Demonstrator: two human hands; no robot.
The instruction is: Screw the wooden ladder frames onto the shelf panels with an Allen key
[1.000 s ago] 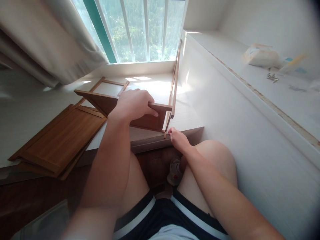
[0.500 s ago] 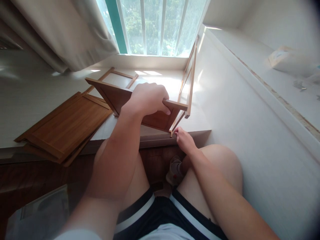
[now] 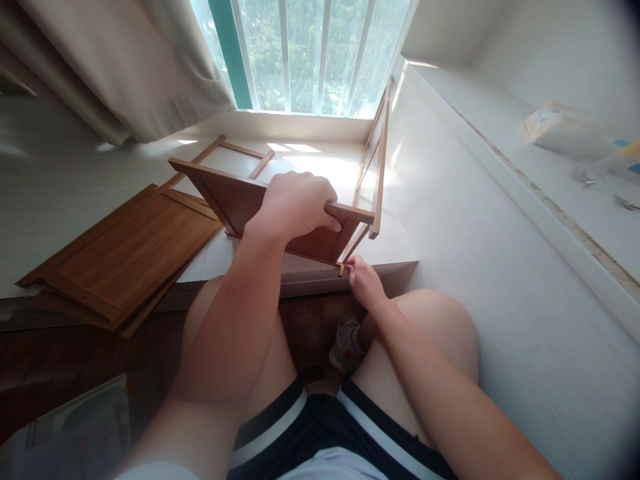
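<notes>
My left hand (image 3: 301, 203) is wrapped over the upper edge of a brown wooden panel (image 3: 233, 200), which stands tilted on the white ledge. At the panel's lower right corner, the fingertips of my right hand (image 3: 366, 283) are pinched together beside a small wooden end piece (image 3: 341, 269). Whatever lies between those fingertips is too small to make out. A slim wooden frame (image 3: 383, 167) rises at the panel's right end, along the white side wall. Behind the panel, another open wooden frame (image 3: 240, 148) lies partly hidden.
Several wooden panels (image 3: 125, 257) lie stacked at the left, overhanging the ledge (image 3: 200, 267). On the right, a white shelf (image 3: 510, 113) carries small metal parts (image 3: 583, 177) and a blurred packet (image 3: 560, 127). A curtain (image 3: 130, 60) hangs beside the barred window (image 3: 305, 53).
The view has shifted slightly, showing more of the shelf at the right. Both hands keep their places on the panel and at its corner.
</notes>
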